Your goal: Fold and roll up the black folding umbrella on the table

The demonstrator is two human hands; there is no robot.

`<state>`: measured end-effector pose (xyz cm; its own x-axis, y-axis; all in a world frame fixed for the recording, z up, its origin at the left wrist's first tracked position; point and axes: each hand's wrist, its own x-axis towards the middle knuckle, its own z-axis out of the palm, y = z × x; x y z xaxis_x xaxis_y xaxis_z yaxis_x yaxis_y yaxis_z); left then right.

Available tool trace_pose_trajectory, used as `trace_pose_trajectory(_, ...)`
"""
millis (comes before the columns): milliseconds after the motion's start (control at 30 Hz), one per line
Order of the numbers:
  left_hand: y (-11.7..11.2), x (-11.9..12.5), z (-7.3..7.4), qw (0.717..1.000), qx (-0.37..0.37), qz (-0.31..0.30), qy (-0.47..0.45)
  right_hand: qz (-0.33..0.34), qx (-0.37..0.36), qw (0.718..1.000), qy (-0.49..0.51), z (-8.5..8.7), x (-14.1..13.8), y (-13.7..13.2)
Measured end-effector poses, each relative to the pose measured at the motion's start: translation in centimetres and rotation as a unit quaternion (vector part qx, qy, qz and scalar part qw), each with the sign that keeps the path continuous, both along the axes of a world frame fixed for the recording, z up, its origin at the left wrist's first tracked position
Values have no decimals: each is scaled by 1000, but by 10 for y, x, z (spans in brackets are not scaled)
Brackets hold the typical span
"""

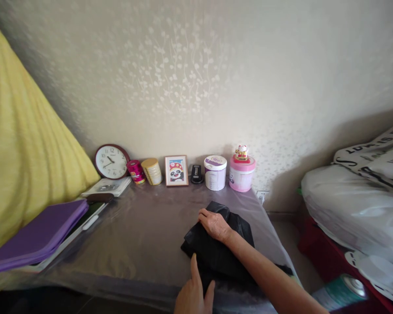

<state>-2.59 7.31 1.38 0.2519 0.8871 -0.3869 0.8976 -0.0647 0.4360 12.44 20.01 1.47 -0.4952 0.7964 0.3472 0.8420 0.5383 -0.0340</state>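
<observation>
A folded black garment (pixel 222 250) lies on the grey-covered table (pixel 140 226), toward its right front. My right hand (pixel 215 224) rests on top of the garment's far left part, knuckles bent, fingers pressed down onto the cloth. My left hand (pixel 193 290) comes up from the bottom edge; its fingers are apart, the forefinger pointing up and touching the garment's near left edge. Neither hand lifts the cloth.
Along the wall stand a round clock (pixel 111 161), a small red tin (pixel 136 171), a yellow jar (pixel 152 171), a panda picture frame (pixel 176 170), a white tub (pixel 215 172) and a pink tub (pixel 241 173). Purple folder (pixel 39 235) left, yellow curtain (pixel 22 144), bags (pixel 356 205) right.
</observation>
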Motion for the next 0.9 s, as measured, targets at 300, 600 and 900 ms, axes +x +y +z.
trace_pose_trajectory(300, 0, 15, 11, 999, 26, -32, 35, 7, -10, 1000, -17, -4, -2, 4)
trace_pose_trajectory(600, 5, 23, -3, 996, 35, -35, 73, 21, -3, 997, 68, 7, 4, -12)
trace_pose_trajectory(900, 5, 30, -12, 995, 26, -3, 97, 120, -29, 983, 133, -6, 29, -69)
